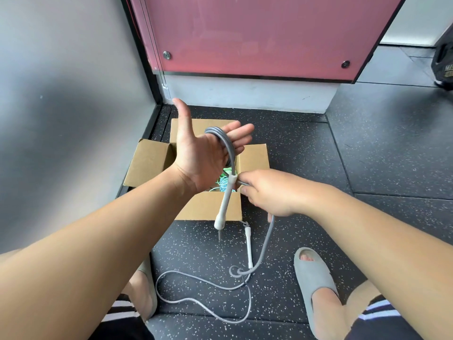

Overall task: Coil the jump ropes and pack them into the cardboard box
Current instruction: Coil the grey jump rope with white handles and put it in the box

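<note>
A grey jump rope (226, 147) is looped several times round the straight fingers of my left hand (198, 153), held palm up over the open cardboard box (147, 163). One white handle (224, 207) hangs down from the loops. My right hand (269, 195) pinches the rope just right of that handle. The rest of the rope (203, 283) trails in loose curves on the floor, ending in a second white handle (248, 246). Green and blue ropes (224, 180) lie inside the box.
The box stands on black speckled floor tiles, close to a grey wall on the left and a pink panel (257, 33) behind. My feet in grey slippers (316, 285) stand either side of the trailing rope. A dark bag (445, 60) sits far right.
</note>
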